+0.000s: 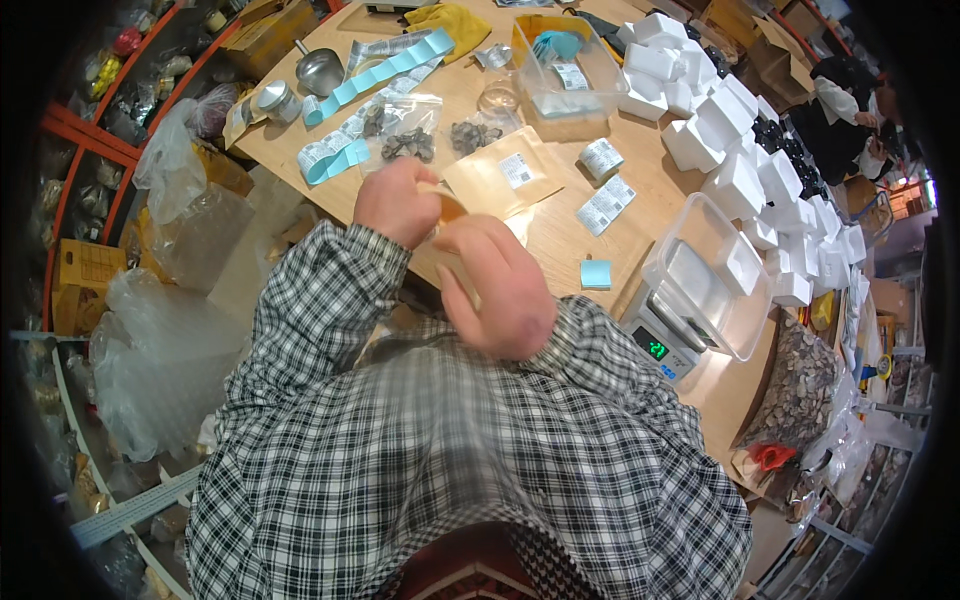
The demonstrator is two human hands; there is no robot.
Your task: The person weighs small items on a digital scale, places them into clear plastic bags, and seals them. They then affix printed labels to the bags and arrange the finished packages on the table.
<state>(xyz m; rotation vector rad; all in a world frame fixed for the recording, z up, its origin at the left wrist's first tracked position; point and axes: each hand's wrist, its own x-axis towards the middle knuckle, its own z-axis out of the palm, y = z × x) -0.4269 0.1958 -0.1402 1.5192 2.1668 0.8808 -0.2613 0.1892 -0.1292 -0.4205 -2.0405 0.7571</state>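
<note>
Near the table edge, my left hand (399,201) grips the edge of a tan paper pouch (448,206), whose lower part is mostly hidden. My right hand (495,285) is curved beside the same pouch, fingers bent and slightly blurred; whether it grips the paper cannot be told. Just beyond lie flat kraft pouches (491,171) with a white printed label (516,170). Past my left hand are clear zip bags of dark flat pieces (409,144). A roll of printed labels (601,158) stands to the right, with a loose label strip (606,205) below it.
On the right, a digital scale (660,346) bears a clear plastic bin (739,300). White foam boxes (727,120) are piled behind it. A second clear bin (568,94), a metal scoop (320,71) and blue label strips (382,71) lie farther back. A person (840,112) is at the far right.
</note>
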